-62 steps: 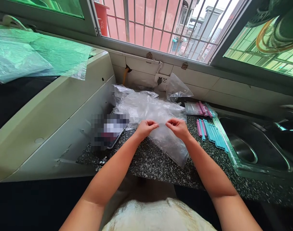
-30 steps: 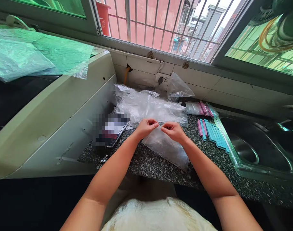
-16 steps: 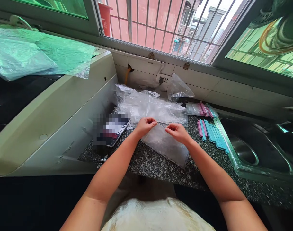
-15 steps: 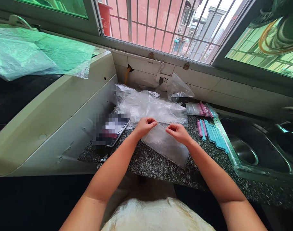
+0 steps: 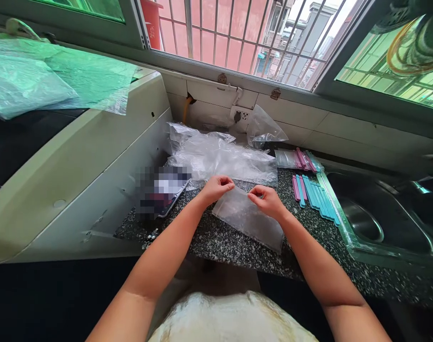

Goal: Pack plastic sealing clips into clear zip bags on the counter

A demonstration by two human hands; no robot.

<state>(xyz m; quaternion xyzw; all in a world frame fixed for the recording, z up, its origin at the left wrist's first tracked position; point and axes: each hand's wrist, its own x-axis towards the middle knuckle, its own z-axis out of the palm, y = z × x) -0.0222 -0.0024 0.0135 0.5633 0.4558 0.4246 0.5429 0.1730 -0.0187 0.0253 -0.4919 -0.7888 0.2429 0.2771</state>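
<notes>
A clear plastic bag (image 5: 248,219) lies along the front of the speckled countertop (image 5: 216,242), its far edge lifted between my hands. My left hand (image 5: 218,188) pinches that edge near its left corner, thumb against fingers. Farther right on the same edge, my right hand (image 5: 268,199) grips the bag in a similar pinch. Just beyond my fingers spreads a crumpled pile of clear plastic bags (image 5: 220,154).
A tablet-like device (image 5: 172,190), partly blurred out, lies to the left beside a white appliance side (image 5: 106,190). Pink and teal sticks (image 5: 318,197) lie to the right, next to a sink (image 5: 366,213). One bag (image 5: 264,126) leans against the tiled wall.
Both hands and the bag have shifted slightly right in view. My grip on the bag's far edge looks the same.
</notes>
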